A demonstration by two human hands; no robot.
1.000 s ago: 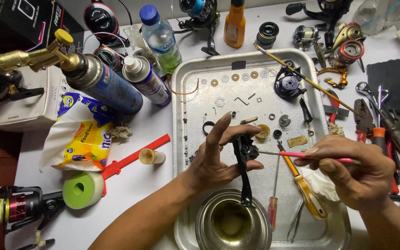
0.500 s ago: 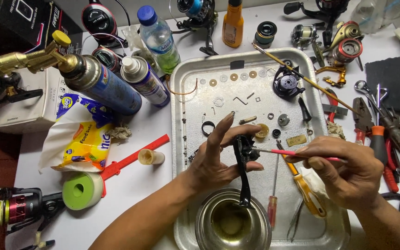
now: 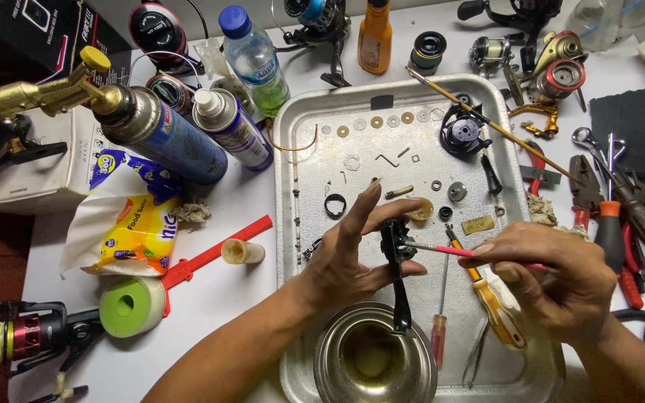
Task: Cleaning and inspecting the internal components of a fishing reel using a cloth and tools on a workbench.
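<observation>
metal tray | left hand grips black reel part | right hand pinches pink brush against it

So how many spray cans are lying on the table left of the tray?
2. A large blue can with a brass torch head, and a smaller white-capped can right beside it. More could be hidden behind the clutter.

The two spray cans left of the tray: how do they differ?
The larger blue can carries a brass torch head; the smaller can has a plain white nozzle. The larger is dark blue; the smaller is silver-topped with a purple label. Both lie tilted, side by side, tops pointing left.
</observation>
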